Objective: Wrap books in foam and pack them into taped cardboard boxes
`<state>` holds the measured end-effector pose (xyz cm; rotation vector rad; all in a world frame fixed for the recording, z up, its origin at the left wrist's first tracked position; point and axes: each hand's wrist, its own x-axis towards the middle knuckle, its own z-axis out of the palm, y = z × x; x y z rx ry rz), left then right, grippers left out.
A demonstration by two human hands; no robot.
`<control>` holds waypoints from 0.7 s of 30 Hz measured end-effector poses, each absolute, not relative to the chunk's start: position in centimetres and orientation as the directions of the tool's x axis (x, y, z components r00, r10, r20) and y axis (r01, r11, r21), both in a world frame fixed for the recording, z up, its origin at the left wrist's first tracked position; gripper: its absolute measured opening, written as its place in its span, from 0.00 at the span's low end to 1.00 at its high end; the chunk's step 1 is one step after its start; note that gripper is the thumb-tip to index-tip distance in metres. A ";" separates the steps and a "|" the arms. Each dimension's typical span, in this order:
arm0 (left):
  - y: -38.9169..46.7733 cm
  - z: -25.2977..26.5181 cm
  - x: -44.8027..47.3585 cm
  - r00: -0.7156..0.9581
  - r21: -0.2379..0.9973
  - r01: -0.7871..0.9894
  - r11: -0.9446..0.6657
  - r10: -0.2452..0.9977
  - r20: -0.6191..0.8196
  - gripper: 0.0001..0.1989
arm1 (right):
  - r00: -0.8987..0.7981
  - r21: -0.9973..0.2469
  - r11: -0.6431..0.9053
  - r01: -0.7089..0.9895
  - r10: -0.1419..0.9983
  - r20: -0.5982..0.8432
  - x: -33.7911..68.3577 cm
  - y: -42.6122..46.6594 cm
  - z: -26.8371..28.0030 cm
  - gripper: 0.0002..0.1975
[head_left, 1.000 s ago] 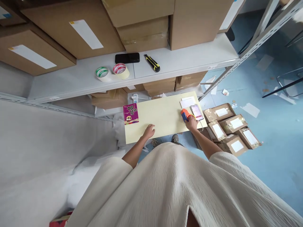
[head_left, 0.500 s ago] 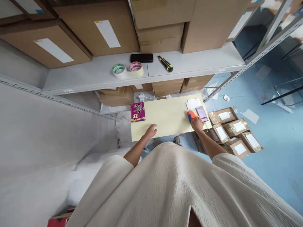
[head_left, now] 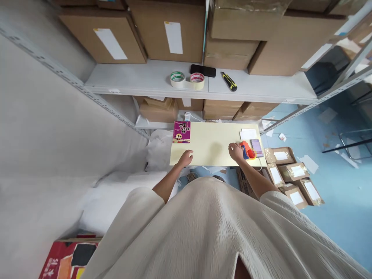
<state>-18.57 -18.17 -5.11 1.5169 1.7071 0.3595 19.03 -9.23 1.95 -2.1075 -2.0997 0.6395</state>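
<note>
My left hand (head_left: 185, 158) is over the front edge of the pale yellow board (head_left: 209, 139), thumb and fingers apart, nothing in it. A purple book (head_left: 181, 132) with Chinese characters on its cover lies flat beyond that hand, at the board's left end. Just left of an orange and blue handheld device (head_left: 247, 150) is my right hand (head_left: 236, 152), its fingers loosely bent and holding nothing I can see; whether it touches the device is unclear. Beside the device lies a phone (head_left: 257, 147) with a purple, blurred screen. White paper slips (head_left: 248, 134) rest behind it.
On the grey shelf (head_left: 130, 79) ahead are two tape rolls (head_left: 177, 80), a black phone-like item (head_left: 203, 71) and a yellow-black utility knife (head_left: 229, 81). Large cartons (head_left: 171, 35) stand on it. Small labelled boxes (head_left: 296, 170) are at right, on the blue floor.
My right hand has come off the orange and blue device and moved to its left. My left hand keeps its pose near the front edge. The view has shifted left.
</note>
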 end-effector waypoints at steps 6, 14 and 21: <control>-21.9 -4.1 -17.3 -0.110 0.706 0.640 0.303 0.946 -0.306 0.26 | -0.247 -0.365 0.161 0.917 0.948 -0.202 17.7 -6.9 1.9 0.18; -32.9 -4.5 -12.9 -0.349 0.718 0.524 0.458 0.885 -0.309 0.25 | -0.546 -0.431 0.413 0.802 0.799 -0.251 16.1 -9.6 -1.1 0.17; -43.2 -5.0 -10.5 -0.539 0.681 0.437 0.588 0.777 -0.325 0.24 | -0.729 -0.503 0.549 0.667 0.620 -0.291 12.8 -14.4 -3.3 0.15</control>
